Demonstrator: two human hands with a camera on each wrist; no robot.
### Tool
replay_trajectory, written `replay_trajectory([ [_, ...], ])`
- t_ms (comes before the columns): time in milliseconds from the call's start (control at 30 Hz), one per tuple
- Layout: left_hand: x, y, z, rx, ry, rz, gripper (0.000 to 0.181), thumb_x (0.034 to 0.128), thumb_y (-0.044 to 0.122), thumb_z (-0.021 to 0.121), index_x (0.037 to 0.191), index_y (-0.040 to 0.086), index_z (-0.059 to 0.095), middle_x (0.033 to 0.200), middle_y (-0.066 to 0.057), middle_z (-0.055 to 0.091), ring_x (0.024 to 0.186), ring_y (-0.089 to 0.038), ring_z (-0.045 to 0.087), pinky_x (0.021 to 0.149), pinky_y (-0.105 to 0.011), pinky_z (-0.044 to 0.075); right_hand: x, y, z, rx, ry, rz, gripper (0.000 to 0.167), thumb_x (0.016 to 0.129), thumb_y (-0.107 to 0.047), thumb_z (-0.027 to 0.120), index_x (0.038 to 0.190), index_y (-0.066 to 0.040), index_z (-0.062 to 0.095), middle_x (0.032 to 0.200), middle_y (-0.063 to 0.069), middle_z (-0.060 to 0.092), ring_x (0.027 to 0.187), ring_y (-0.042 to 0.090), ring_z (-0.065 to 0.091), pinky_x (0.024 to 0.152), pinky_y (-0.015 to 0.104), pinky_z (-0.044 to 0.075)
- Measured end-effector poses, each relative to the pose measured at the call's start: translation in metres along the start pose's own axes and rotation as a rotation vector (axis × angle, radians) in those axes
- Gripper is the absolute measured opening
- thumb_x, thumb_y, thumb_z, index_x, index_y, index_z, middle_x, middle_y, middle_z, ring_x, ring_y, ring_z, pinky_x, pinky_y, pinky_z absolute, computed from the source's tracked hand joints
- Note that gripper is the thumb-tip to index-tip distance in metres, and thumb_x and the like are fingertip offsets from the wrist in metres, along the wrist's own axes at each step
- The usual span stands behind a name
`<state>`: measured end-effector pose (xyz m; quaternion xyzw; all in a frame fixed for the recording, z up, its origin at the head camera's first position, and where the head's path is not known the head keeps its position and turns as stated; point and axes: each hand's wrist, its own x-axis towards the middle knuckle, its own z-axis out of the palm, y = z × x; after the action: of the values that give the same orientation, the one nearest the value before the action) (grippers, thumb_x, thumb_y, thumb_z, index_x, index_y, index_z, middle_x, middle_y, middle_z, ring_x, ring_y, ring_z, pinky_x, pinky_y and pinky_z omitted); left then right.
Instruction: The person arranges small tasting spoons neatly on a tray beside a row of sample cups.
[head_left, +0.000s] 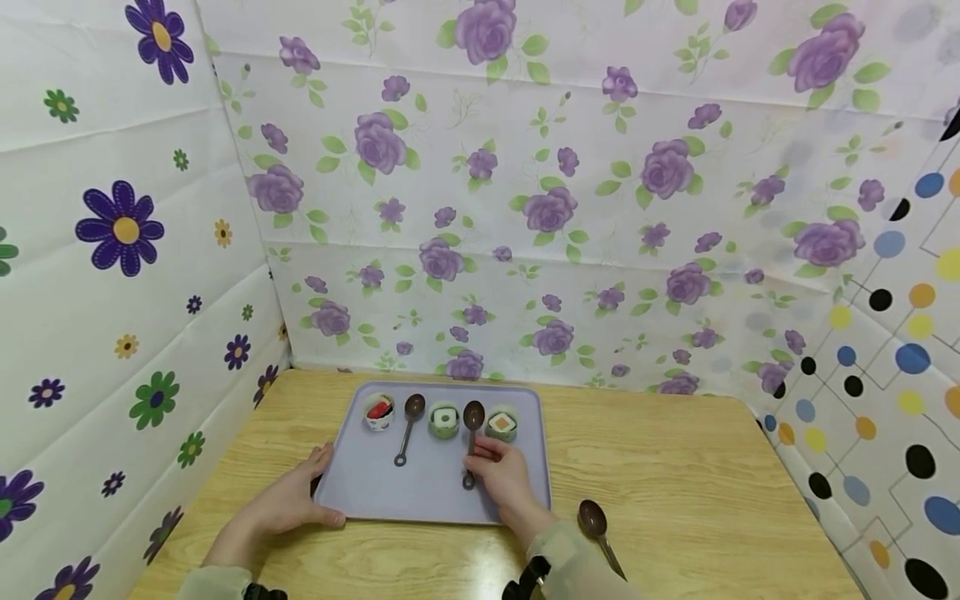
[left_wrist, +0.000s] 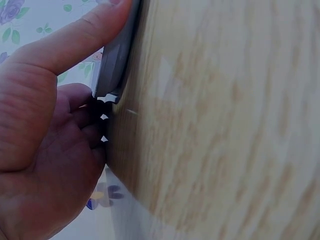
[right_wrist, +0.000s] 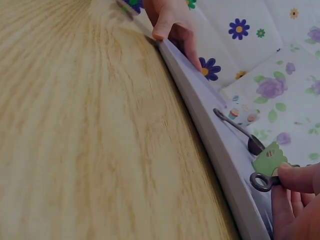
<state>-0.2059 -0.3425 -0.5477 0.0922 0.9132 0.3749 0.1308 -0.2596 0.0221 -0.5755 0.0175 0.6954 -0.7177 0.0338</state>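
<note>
A lilac tray (head_left: 375,492) lies on the wooden table. My left hand (head_left: 288,498) grips its front left corner, thumb along the front edge and fingers curled at the left side, as the left wrist view also shows. Between thumb and fingers, my right hand (head_left: 508,479) pinches the handle of a dark brown spoon (head_left: 473,415) over the tray's right part; its ring end (right_wrist: 261,182) sticks out in the right wrist view. Another brown spoon (head_left: 408,429) lies on the tray between a white patterned cup (head_left: 379,419) and a green cup (head_left: 444,429). A second green cup (head_left: 501,432) stands right of the held spoon. Each cup contains a sushi-like piece.
A third brown spoon (head_left: 594,521) lies on the table (head_left: 675,475) right of my right forearm. Behind the table hangs a rose-patterned cloth (head_left: 555,250). Patterned cloths also line the left and right sides.
</note>
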Motion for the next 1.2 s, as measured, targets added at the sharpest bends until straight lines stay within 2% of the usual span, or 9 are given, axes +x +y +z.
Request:
replay_trajectory([
  [300, -0.002, 0.003, 0.000, -0.009, -0.001, 0.010, 0.131, 0.0749, 0.039, 0.099, 0.164, -0.013, 0.018, 0.173, -0.031, 0.012, 0.158, -0.056, 0.005, 0.124, -0.072, 0.011, 0.011, 0.002, 0.017, 0.024, 0.109, -0.017, 0.042, 0.089, 0.008, 0.080, 0.129, 0.011, 0.069, 0.118, 0.023, 0.073, 0.106, 0.026, 0.071, 0.086, 0.027, 0.062],
  [533, -0.002, 0.003, 0.000, -0.012, -0.003, 0.019, 0.130, 0.0753, 0.037, 0.099, 0.164, -0.014, 0.018, 0.173, -0.032, 0.012, 0.158, -0.056, 0.005, 0.123, -0.073, 0.011, 0.012, -0.001, 0.023, 0.030, 0.137, -0.027, 0.040, 0.088, 0.008, 0.081, 0.127, 0.010, 0.071, 0.114, 0.020, 0.074, 0.105, 0.026, 0.070, 0.084, 0.024, 0.060],
  [800, -0.001, -0.001, 0.001, -0.016, 0.008, 0.010, 0.134, 0.0737, 0.041, 0.099, 0.164, -0.012, 0.017, 0.174, -0.030, 0.011, 0.159, -0.054, 0.003, 0.125, -0.071, 0.008, 0.015, 0.003, 0.027, -0.017, 0.171, -0.053, 0.038, 0.088, 0.009, 0.081, 0.124, 0.008, 0.073, 0.112, 0.018, 0.076, 0.098, 0.023, 0.073, 0.082, 0.025, 0.062],
  [1000, -0.002, 0.000, 0.002, -0.008, 0.016, 0.015, 0.134, 0.0732, 0.042, 0.099, 0.164, -0.013, 0.018, 0.173, -0.030, 0.012, 0.159, -0.055, 0.004, 0.125, -0.071, 0.010, 0.017, 0.007, 0.030, -0.089, 0.199, -0.076, 0.035, 0.086, 0.009, 0.082, 0.120, 0.008, 0.075, 0.105, 0.014, 0.077, 0.092, 0.021, 0.074, 0.078, 0.025, 0.062],
  [1200, -0.001, -0.001, 0.002, -0.013, 0.018, 0.019, 0.134, 0.0740, 0.042, 0.099, 0.165, -0.012, 0.017, 0.174, -0.030, 0.011, 0.159, -0.054, 0.003, 0.125, -0.070, 0.008, 0.018, 0.002, 0.033, -0.259, 0.232, -0.114, 0.033, 0.085, 0.005, 0.084, 0.118, 0.006, 0.078, 0.101, 0.010, 0.079, 0.088, 0.018, 0.075, 0.076, 0.028, 0.063],
])
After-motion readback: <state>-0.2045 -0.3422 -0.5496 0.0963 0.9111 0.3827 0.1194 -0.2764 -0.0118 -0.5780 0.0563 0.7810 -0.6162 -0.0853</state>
